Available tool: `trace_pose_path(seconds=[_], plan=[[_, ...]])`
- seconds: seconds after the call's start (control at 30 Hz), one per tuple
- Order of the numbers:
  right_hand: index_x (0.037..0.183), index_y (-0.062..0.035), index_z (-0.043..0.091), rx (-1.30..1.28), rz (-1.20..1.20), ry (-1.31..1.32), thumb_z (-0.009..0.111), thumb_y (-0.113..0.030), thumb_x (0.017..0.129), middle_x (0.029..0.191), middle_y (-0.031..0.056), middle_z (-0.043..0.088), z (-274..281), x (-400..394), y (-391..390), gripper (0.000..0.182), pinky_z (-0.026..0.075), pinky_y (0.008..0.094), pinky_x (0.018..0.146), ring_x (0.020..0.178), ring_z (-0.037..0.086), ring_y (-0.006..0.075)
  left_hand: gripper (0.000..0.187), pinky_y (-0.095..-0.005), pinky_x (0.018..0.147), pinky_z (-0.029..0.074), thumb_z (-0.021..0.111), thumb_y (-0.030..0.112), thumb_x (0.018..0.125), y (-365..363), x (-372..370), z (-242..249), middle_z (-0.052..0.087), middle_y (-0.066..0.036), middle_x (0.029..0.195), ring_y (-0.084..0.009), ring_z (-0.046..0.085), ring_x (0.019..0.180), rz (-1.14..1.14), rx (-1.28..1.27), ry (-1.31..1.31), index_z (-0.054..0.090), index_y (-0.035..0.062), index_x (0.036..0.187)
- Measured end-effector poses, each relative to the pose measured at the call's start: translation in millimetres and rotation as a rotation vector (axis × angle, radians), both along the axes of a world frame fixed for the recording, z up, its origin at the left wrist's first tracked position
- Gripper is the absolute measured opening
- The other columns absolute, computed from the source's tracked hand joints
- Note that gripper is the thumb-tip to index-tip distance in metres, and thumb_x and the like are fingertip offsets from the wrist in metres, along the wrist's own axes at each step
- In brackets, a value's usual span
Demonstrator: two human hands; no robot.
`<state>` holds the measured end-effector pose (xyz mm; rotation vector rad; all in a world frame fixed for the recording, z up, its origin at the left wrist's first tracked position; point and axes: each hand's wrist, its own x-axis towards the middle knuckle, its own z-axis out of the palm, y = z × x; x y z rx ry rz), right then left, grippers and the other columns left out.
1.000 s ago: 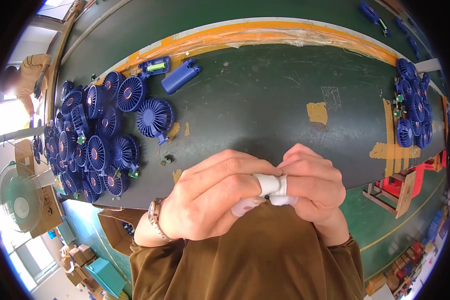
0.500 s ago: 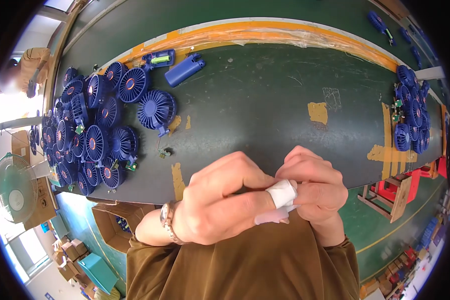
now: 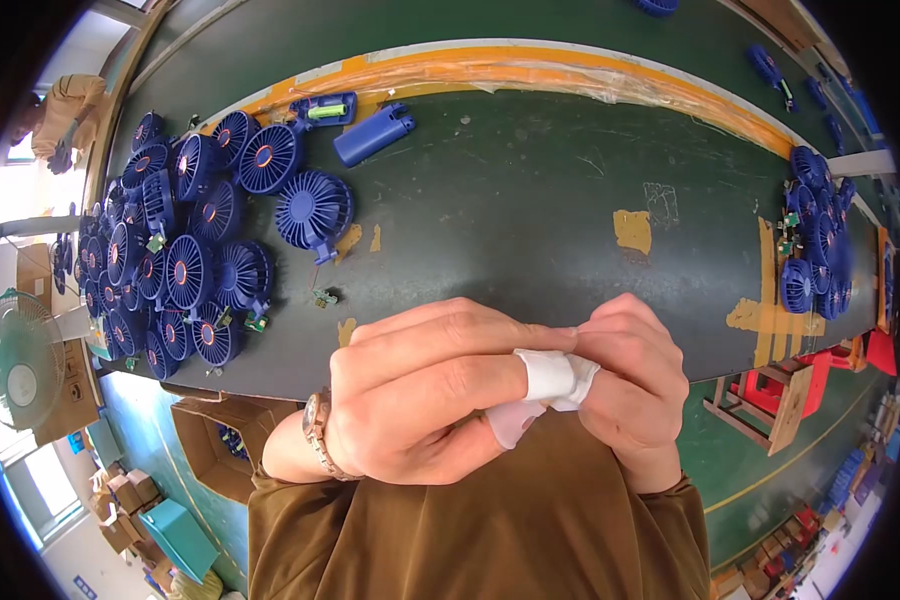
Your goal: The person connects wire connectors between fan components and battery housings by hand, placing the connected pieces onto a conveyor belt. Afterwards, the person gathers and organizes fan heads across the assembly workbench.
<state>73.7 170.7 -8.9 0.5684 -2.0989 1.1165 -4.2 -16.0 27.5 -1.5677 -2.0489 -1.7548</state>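
My left hand (image 3: 420,390), with a watch (image 3: 317,432) at its wrist, is held over the bench's near edge. White tape (image 3: 548,375) is wound round one of its fingers, and a pinkish-white wrap (image 3: 513,420) covers the end of a lower finger. My right hand (image 3: 630,385) is closed with bent fingers against the loose side of the white tape. The fingertips of both hands meet just above the tape. Exactly which fingertips pinch it is partly hidden.
Blue handheld fans (image 3: 190,270) are heaped at left, with more fans (image 3: 820,235) at right. A blue handle casing (image 3: 373,135) and a small circuit board (image 3: 325,297) lie on the dark bench (image 3: 490,220). A cardboard box (image 3: 205,450) stands below. Another person (image 3: 70,115) is at far left.
My left fingers have straightened and reached further across to the right fingertips. The taped finger has turned, showing more of the white tape. The view has shifted slightly.
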Motion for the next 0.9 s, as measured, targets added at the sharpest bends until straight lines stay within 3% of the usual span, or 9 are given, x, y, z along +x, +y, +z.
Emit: trace_pose_path(seconds=[0.3, 0.37, 0.47, 0.57, 0.6, 0.7, 0.77, 0.83, 0.9], plan=[[0.086, -0.0081, 0.071, 0.283, -0.182, 0.119, 0.074, -0.011, 0.059, 0.074, 0.0044, 0.063, 5.7, 3.4, -0.7, 0.027, 0.042, 0.0283, 0.053, 0.06, 0.058, 0.0166, 0.018, -0.0317, 0.058, 0.058, 0.072, 0.011, 0.088, 3.2, 0.1, -2.1, 0.072, -0.02, 0.09, -0.0258, 0.071, 0.071, 0.167, -0.1, 0.343, 0.061, -0.0023, 0.087], [0.086, -0.0071, 0.071, 0.203, -0.148, 0.095, 0.074, -0.009, 0.058, 0.074, 0.005, 0.063, 3.5, 2.4, -0.8, 0.028, 0.041, 0.0283, 0.053, 0.06, 0.058, 0.0167, 0.016, -0.0322, 0.059, 0.058, 0.071, 0.01, 0.089, 3.2, 2.0, -5.5, 0.072, -0.019, 0.09, -0.0256, 0.07, 0.072, 0.222, -0.112, 0.375, 0.059, -0.0016, 0.088], [0.087, -0.0043, 0.071, 0.139, -0.114, 0.047, 0.074, -0.004, 0.058, 0.076, 0.0063, 0.065, 2.8, -0.6, 1.4, 0.029, 0.043, 0.0288, 0.053, 0.06, 0.058, 0.0174, 0.014, -0.0299, 0.053, 0.054, 0.071, -0.002, 0.077, -3.4, 7.1, -4.0, 0.072, -0.016, 0.092, -0.0239, 0.069, 0.072, 0.275, -0.118, 0.236, 0.061, -0.0004, 0.087], [0.093, 0.0001, 0.069, -0.001, -0.092, -0.005, 0.073, 0.003, 0.065, 0.079, 0.0079, 0.066, -4.0, -0.2, 8.7, 0.029, 0.046, 0.029, 0.055, 0.06, 0.059, 0.0178, 0.009, -0.0299, 0.053, 0.053, 0.068, -0.002, 0.08, -17.3, 9.0, -11.5, 0.072, -0.014, 0.092, -0.0218, 0.067, 0.069, 0.35, -0.168, 0.168, 0.06, 0.0005, 0.084], [0.096, 0.0017, 0.068, -0.066, -0.079, -0.018, 0.073, 0.005, 0.068, 0.08, 0.0085, 0.067, -8.5, -1.8, 10.5, 0.029, 0.047, 0.0289, 0.056, 0.06, 0.059, 0.0178, 0.012, -0.0341, 0.061, 0.053, 0.07, 0.008, 0.087, -26.6, 14.7, -17.6, 0.07, -0.015, 0.086, -0.0261, 0.066, 0.07, 0.384, -0.251, 0.069, 0.06, 0.0019, 0.085], [0.113, 0.0055, 0.063, -0.344, -0.204, -0.363, 0.063, 0.001, 0.089, 0.097, 0.0114, 0.067, -16.8, -9.8, -1.0, 0.024, 0.05, 0.0302, 0.069, 0.075, 0.06, 0.0152, 0.014, -0.0365, 0.063, 0.053, 0.071, 0.013, 0.088, -55.2, 7.1, -21.9, 0.067, -0.015, 0.083, -0.0312, 0.065, 0.07, 0.198, -1.016, 0.036, 0.062, 0.0031, 0.082], [0.136, -0.003, 0.056, -0.144, -0.134, -0.485, 0.068, -0.004, 0.089, 0.115, 0.0081, 0.065, -37.6, -43.6, 2.2, 0.048, 0.049, 0.0254, 0.079, 0.087, 0.056, 0.0111, 0.013, -0.0426, 0.069, 0.054, 0.071, 0.014, 0.086, -70.7, -7.6, -38.2, 0.067, -0.015, 0.087, -0.0367, 0.065, 0.078, 0.53, -0.769, 0.059, 0.066, 0.0022, 0.088], [0.135, -0.0081, 0.057, 0.002, -0.15, -0.482, 0.075, -0.009, 0.085, 0.121, 0.0089, 0.063, -59.1, -88.6, -14.2, 0.053, 0.05, 0.0303, 0.084, 0.099, 0.06, 0.0178, 0.037, -0.0443, 0.089, 0.051, 0.077, 0.016, 0.081, -81.5, -33.7, -46.4, 0.066, -0.015, 0.113, -0.0355, 0.061, 0.107, 0.868, -0.769, 0.203, 0.064, 0.0051, 0.114], [0.13, -0.0057, 0.057, 0.132, -0.1, -0.293, 0.079, -0.012, 0.078, 0.122, 0.0129, 0.061, -73.8, -139.8, -35.5, 0.058, 0.047, 0.041, 0.092, 0.116, 0.057, 0.0306, 0.054, -0.0459, 0.097, 0.048, 0.081, 0.022, 0.078, -81.3, -52.5, -68.4, 0.058, -0.019, 0.13, -0.0381, 0.054, 0.12, 1.036, -0.805, 0.269, 0.06, 0.0074, 0.125]])
